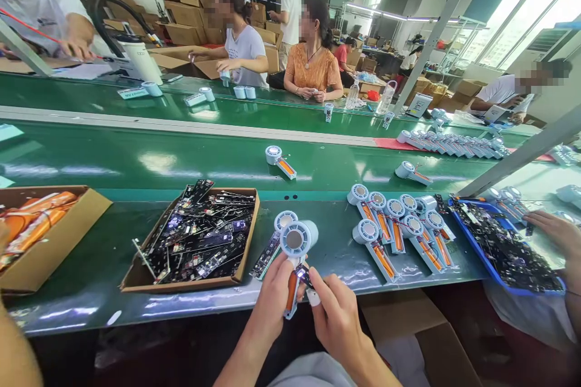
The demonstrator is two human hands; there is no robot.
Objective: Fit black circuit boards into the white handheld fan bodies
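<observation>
My left hand (273, 290) is wrapped round the open handle of a light-blue handheld fan (297, 238), its round head pointing up. An orange battery (291, 291) shows inside the handle. Fingers of my right hand (338, 308) pinch a small black circuit board (303, 276) at the handle, just below the fan head. A white covering wraps one fingertip of that hand. Partly hidden behind the held fan, a second fan (285, 218) lies on the bench with a black circuit board (267, 256) along its handle.
A cardboard tray of circuit boards (204, 242) stands left, beyond it a box of orange batteries (40, 260). Several open fans (394, 224) lie right, near a blue tray (472, 248) and a co-worker's hand (551, 230). Behind runs a green conveyor (218, 160) carrying fans; people sit across.
</observation>
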